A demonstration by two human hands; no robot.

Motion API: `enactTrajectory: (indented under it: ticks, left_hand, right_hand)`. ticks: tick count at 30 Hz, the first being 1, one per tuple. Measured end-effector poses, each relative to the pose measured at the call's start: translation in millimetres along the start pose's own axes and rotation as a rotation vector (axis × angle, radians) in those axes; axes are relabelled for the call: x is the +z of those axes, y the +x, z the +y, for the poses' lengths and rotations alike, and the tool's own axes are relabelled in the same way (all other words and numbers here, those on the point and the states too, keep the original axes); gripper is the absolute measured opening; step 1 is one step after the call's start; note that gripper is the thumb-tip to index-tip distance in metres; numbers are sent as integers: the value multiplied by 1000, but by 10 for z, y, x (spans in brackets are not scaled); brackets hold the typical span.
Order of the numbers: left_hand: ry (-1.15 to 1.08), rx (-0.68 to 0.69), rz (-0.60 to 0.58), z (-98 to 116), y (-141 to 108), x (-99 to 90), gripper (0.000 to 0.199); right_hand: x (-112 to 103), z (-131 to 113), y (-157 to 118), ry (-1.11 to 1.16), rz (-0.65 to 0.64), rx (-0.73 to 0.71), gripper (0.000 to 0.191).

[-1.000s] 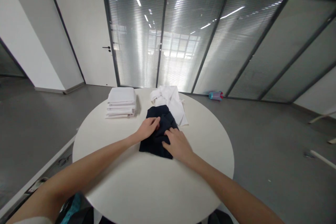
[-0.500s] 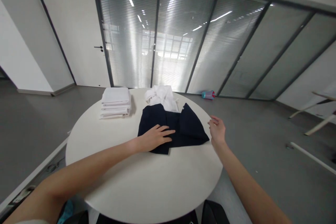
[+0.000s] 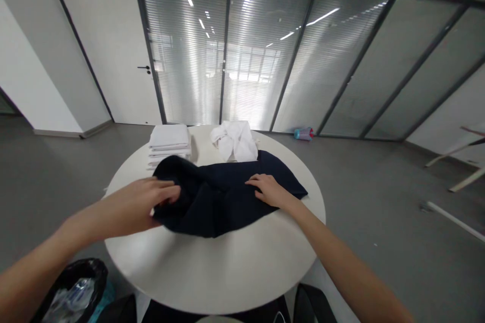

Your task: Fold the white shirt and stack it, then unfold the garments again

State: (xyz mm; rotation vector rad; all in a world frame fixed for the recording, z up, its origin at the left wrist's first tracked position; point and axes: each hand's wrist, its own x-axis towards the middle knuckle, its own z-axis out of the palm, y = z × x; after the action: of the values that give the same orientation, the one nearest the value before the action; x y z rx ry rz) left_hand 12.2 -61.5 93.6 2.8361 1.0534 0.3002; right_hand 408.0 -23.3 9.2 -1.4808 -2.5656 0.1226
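A dark navy cloth (image 3: 235, 192) lies across the round white table (image 3: 212, 282), its left part lifted and bunched. My left hand (image 3: 151, 202) grips that raised left edge, fingers curled into the fabric. On the right part of the cloth rests my right hand (image 3: 269, 190), palm down with its fingers apart. Behind the cloth is a crumpled white cloth (image 3: 237, 141). A stack of folded white cloths (image 3: 169, 141) stands at the back left, its front partly hidden by the lifted navy fabric.
A lined bin (image 3: 76, 292) with plastic inside stands at the lower left beside the table. Beyond the table, a blue and red striped object (image 3: 303, 133) lies on the floor by the glass partition. Pale furniture legs (image 3: 470, 179) show at the right.
My left hand has moved left, taking hold of the navy cloth and spreading its left part outward. My right hand has come from the table's right edge onto the cloth.
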Motion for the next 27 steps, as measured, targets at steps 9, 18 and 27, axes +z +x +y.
enactTrajectory:
  ticks: [9, 18, 27]
  left_hand:
    - [-373, -39, -113, -61, -30, 19, 25]
    - [9, 212, 34, -13, 1084, 864, 38]
    - [63, 9, 55, -39, 1785, 1018, 21]
  right_hand:
    - [-351, -104, -196, 93, 91, -38, 21]
    - [-556, -291, -577, 125, -271, 105, 29]
    - [-176, -487, 36, -28, -179, -105, 33]
